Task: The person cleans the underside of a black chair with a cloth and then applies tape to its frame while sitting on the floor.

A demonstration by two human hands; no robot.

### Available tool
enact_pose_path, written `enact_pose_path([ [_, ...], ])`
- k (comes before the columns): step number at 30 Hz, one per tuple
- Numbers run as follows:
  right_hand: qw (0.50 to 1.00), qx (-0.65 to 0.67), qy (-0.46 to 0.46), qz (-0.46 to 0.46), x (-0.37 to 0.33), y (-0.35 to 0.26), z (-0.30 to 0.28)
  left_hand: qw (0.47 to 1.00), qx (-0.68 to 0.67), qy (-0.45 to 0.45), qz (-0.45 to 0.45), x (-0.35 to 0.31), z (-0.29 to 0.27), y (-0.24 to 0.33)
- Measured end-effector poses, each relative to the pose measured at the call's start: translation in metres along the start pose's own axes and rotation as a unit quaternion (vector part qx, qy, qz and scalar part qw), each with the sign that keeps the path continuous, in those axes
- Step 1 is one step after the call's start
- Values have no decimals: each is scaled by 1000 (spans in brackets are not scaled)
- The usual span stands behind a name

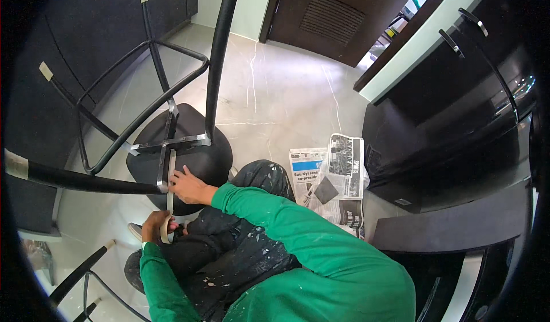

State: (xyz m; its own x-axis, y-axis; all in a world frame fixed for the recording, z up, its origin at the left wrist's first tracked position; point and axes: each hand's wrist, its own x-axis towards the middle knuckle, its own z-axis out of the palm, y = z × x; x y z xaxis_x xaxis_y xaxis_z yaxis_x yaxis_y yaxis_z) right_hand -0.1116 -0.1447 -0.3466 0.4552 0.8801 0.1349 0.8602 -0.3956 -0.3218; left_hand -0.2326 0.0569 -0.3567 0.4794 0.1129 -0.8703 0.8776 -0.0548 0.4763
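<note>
A stool lies upside down with its black seat on the floor and its black legs pointing up. Pale tape wraps the leg ends. Crossed metal brackets show on the seat's underside. A strip of masking tape runs along one bracket arm, down to a tape roll. My left hand is closed around that roll, below the seat's near edge. Over the strip, beside the base of the near leg, my right hand rests with fingers spread, pressing on it.
Newspaper sheets with a dark grey square on them lie to the right. Part of another black-legged stool stands at lower left. Dark cabinets line the left. A glossy black appliance stands right, and a brown door ahead.
</note>
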Motion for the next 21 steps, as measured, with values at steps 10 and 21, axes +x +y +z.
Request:
enact_pose_path([
  [10, 995, 85, 51, 4, -2, 3, 8, 998, -57, 8, -8, -8, -2, 0],
  [21, 987, 75, 138, 26, -4, 11, 3, 994, 57, 67, 57, -28, 7, 13],
])
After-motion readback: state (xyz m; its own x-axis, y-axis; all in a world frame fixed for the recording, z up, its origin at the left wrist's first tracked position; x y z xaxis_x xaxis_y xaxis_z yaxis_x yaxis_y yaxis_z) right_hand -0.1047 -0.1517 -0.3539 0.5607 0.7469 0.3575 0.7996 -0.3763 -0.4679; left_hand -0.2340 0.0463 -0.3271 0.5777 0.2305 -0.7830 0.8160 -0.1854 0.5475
